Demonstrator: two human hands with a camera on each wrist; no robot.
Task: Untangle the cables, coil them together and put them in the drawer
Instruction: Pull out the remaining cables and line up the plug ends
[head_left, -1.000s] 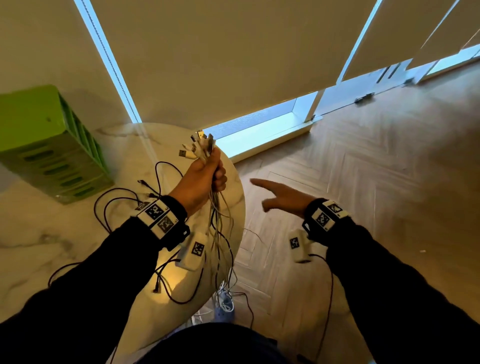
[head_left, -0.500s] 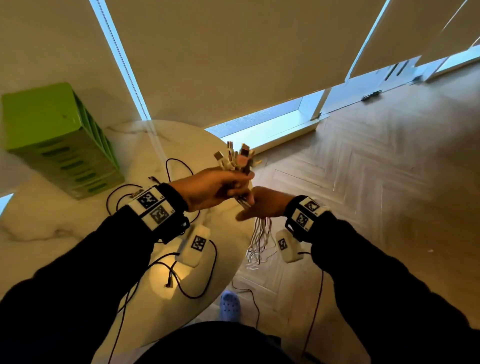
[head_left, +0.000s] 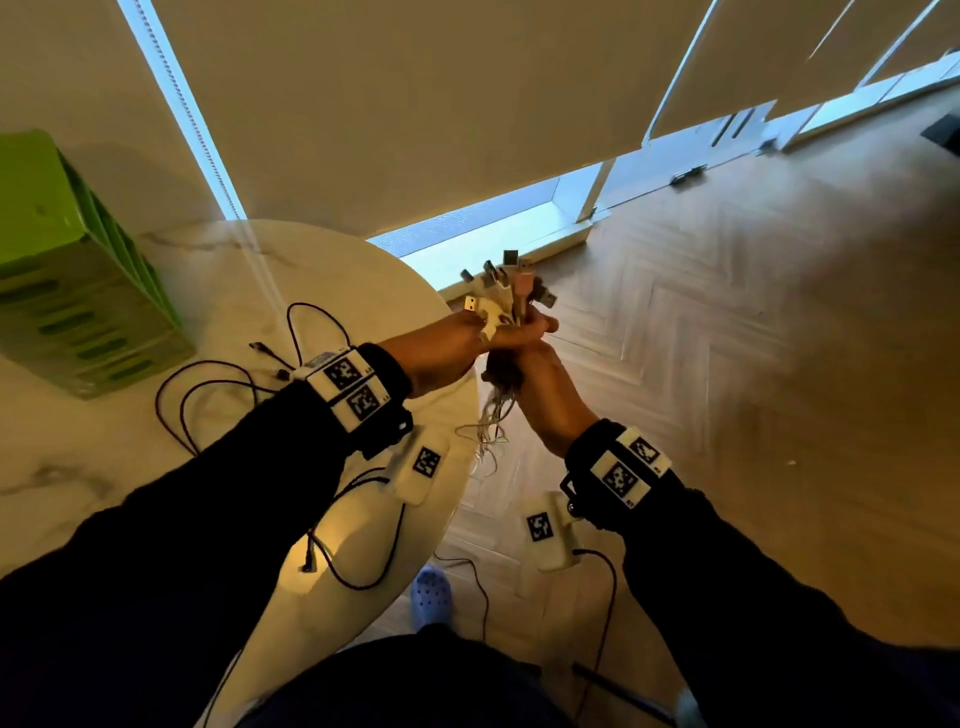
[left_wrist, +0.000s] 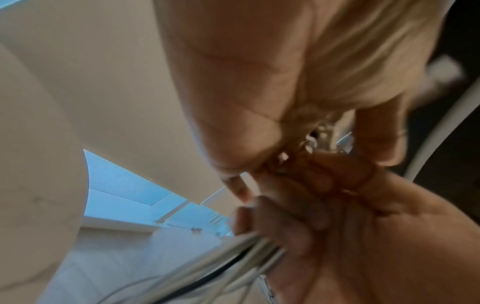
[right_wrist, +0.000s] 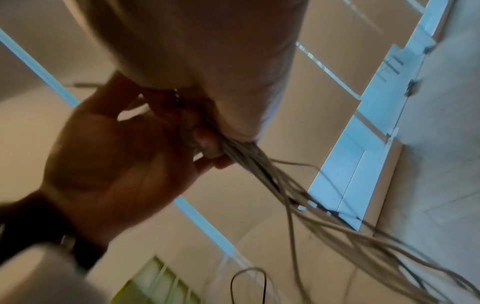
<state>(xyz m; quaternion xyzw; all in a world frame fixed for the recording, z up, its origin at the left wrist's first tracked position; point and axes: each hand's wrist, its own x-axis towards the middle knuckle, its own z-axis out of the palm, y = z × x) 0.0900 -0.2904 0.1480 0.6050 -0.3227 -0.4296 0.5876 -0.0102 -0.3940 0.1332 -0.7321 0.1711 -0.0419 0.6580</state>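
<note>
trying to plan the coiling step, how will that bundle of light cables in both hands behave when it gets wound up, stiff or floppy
Probably floppy: below the right hand the cable bundle hangs in loose, uneven loops. Likely light, since the left hand holds all the plug ends up in one fist. Strands may splay apart; in the right wrist view they fan out past the grip.

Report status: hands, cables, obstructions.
Left hand and right hand both grip the cable bundle. Black cables lie loose on table.

Cable bundle (head_left: 498, 410) — midsection inside fists
</note>
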